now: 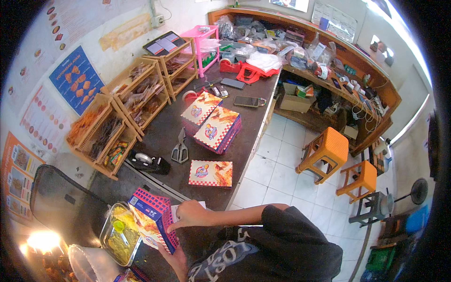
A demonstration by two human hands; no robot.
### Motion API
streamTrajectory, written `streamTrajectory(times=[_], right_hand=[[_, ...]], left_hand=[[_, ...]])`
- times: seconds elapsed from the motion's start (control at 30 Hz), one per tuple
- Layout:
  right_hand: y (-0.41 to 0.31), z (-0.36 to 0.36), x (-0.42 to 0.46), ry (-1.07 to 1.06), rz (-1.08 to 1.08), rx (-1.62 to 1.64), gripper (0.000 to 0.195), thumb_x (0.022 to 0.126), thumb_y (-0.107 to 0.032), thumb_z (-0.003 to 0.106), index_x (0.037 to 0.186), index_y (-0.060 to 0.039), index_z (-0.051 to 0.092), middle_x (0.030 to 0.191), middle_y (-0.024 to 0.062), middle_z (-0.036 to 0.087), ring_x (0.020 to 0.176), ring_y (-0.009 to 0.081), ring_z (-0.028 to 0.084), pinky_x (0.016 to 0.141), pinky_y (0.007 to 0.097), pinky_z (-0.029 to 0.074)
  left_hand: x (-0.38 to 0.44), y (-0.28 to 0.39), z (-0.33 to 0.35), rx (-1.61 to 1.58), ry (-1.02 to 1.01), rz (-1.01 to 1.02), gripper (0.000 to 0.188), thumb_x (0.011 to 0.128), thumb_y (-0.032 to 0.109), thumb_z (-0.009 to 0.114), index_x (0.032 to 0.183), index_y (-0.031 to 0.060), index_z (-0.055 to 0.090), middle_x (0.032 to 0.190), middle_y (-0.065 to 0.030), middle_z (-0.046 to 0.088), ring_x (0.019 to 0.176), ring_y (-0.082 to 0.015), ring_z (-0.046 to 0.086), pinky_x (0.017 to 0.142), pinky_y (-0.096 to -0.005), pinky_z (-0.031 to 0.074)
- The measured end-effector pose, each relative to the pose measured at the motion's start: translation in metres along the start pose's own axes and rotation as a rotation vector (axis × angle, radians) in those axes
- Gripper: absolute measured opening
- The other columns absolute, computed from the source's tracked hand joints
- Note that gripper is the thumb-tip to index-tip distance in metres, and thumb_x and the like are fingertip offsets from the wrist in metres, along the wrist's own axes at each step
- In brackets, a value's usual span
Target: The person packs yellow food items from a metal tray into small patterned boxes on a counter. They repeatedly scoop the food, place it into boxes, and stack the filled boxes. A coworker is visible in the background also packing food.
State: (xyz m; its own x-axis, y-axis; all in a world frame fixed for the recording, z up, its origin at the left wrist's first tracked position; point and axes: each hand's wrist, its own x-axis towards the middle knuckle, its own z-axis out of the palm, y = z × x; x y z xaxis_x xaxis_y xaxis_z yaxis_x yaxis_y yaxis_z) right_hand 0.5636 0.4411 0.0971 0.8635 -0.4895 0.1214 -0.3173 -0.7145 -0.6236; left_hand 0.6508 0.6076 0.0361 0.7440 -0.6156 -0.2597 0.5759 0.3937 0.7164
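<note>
A printed cardboard food box (148,215) is tilted over the worktop at lower left. My left hand (173,259) grips its lower end. My right hand (192,215) is at its near side, the thumb pressed to the checked panel and the other fingers curled. A white piece (202,205), perhaps paper or a flap, shows behind that hand. Just beyond the box is a metal tray (127,259) of yellow food, with a lime-green round item (118,225) inside. Part of another printed box (132,275) shows at the bottom edge.
On the dark table are a single flat box (210,173), stacked boxes (216,130), scissors (180,149), a black tape dispenser (149,162) and phones (246,101). Plastic racks (102,141) line the wall. A lit lamp (44,241) glows at lower left. Orange stools (326,151) stand on the tiles.
</note>
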Motion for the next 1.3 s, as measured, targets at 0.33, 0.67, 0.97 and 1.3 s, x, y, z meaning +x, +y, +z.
streamTrajectory(times=[0.33, 0.67, 0.97, 1.3], right_hand=[[0.051, -0.051, -0.019, 0.236, -0.761, -0.14, 0.047, 0.066, -0.049, 0.067, 0.052, -0.0068, 0.051, 0.056, 0.0085, 0.049, 0.055, 0.0281, 0.053, 0.047, 0.0364, 0.04], [0.11, -0.083, -0.084, 0.204, 0.299, 1.148, 0.078, 0.078, -0.019, 0.064, 0.138, -0.0173, 0.014, 0.122, 0.0138, 0.043, 0.107, 0.0198, 0.047, 0.092, 0.0304, 0.037], [0.164, -0.012, -0.074, 0.694, 0.495, 1.259, 0.07, 0.079, -0.013, 0.057, 0.136, -0.0019, 0.018, 0.119, 0.0127, 0.044, 0.106, 0.0195, 0.047, 0.089, 0.0287, 0.039], [0.209, 0.011, -0.069, 0.787, 0.555, -0.109, 0.058, 0.087, -0.026, 0.051, 0.13, 0.0067, 0.028, 0.132, 0.0245, 0.033, 0.124, 0.0385, 0.028, 0.104, 0.0441, 0.02]], left_hand=[[0.016, -0.027, 0.026, -0.412, -0.433, -0.936, 0.056, 0.075, 0.059, 0.046, 0.112, 0.0172, 0.049, 0.097, -0.0075, 0.055, 0.076, -0.0217, 0.051, 0.063, -0.0315, 0.04], [0.077, -0.034, 0.065, 0.485, -0.438, -0.39, 0.066, 0.072, 0.004, 0.064, 0.129, 0.0025, 0.03, 0.12, -0.0112, 0.049, 0.108, -0.0229, 0.051, 0.09, -0.0352, 0.042], [0.154, -0.09, 0.116, 0.787, -0.491, -0.37, 0.069, 0.071, 0.04, 0.069, 0.12, 0.0005, 0.041, 0.111, -0.0145, 0.05, 0.107, -0.0235, 0.045, 0.09, -0.0335, 0.037], [0.139, -0.117, 0.067, 1.14, -0.287, 0.673, 0.041, 0.087, 0.027, 0.054, 0.119, 0.004, 0.044, 0.104, -0.015, 0.049, 0.095, -0.0239, 0.048, 0.085, -0.0332, 0.039]])
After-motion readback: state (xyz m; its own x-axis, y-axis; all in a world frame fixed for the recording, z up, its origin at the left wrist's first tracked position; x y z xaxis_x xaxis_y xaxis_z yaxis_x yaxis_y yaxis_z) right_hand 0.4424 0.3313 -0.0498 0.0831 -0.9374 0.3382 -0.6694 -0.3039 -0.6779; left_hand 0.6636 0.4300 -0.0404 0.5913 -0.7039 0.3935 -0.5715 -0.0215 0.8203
